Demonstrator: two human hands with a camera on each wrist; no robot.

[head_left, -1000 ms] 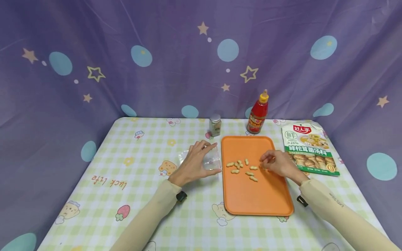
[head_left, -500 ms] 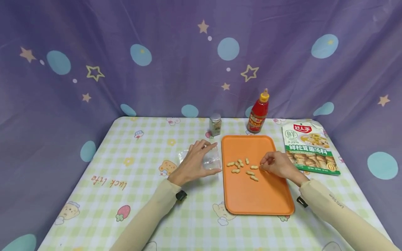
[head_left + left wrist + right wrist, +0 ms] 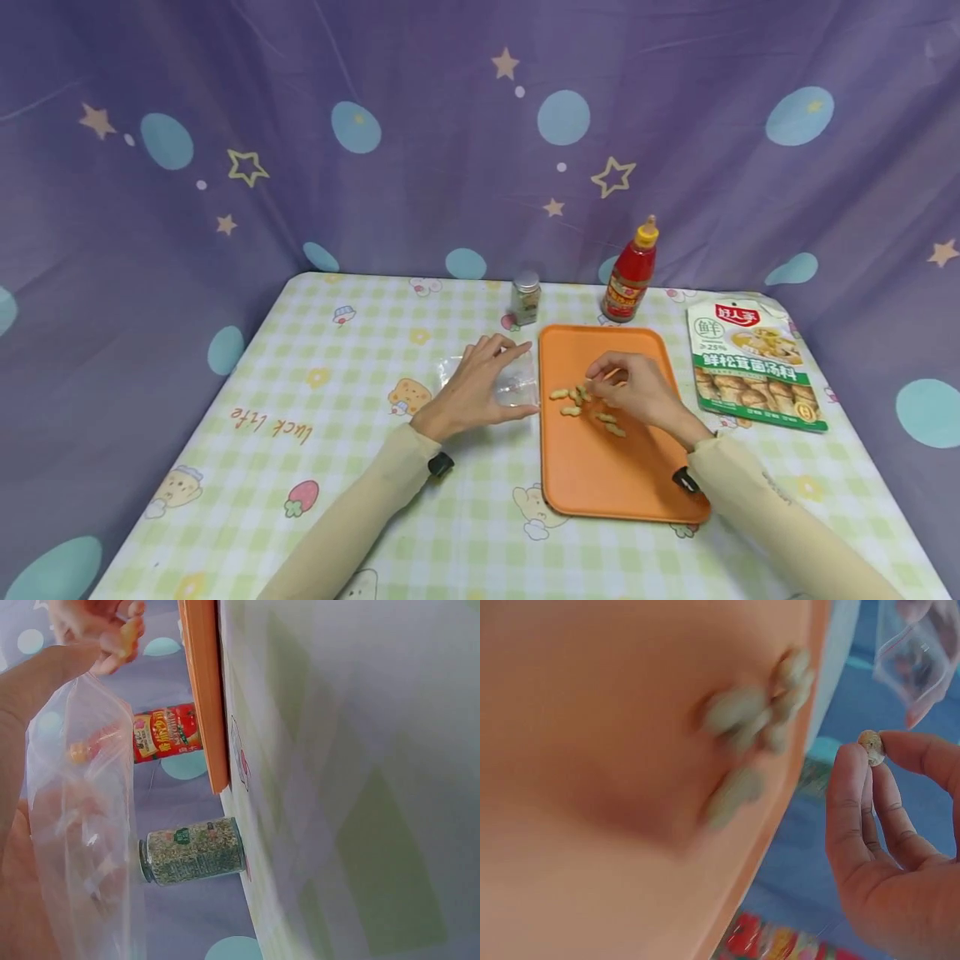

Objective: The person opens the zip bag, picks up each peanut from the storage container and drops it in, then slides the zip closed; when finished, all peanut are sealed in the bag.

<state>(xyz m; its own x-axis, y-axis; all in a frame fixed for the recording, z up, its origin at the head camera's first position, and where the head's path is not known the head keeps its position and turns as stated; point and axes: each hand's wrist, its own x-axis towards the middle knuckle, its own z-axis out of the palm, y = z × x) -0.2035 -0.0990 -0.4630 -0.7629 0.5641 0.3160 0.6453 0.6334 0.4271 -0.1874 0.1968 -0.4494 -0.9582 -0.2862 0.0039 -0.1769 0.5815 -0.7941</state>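
Observation:
My left hand (image 3: 472, 392) holds a clear plastic zip bag (image 3: 82, 825) beside the tray's left edge, thumb and fingers spread apart at its mouth. Between the thumb and fingertips of my right hand (image 3: 633, 387) is a peanut in its shell (image 3: 871, 747), raised over the orange tray (image 3: 600, 475). Several more unshelled peanuts (image 3: 558, 394) lie on the tray below and to the left of that hand; some are hidden behind it in the head view. In the left wrist view, the right hand with its peanut appears beyond the bag.
Behind the tray stand a small jar of dried seasoning (image 3: 527, 300) and a red sauce bottle (image 3: 628, 279) with a yellow cap. A green and white soup-mix pouch (image 3: 753, 362) lies right of the tray. A checked cloth (image 3: 360, 517) covers the table.
My right hand has lifted a peanut from the tray's right part and moved left over the other peanuts. The left hand keeps its place with the bag. The head view has shifted slightly.

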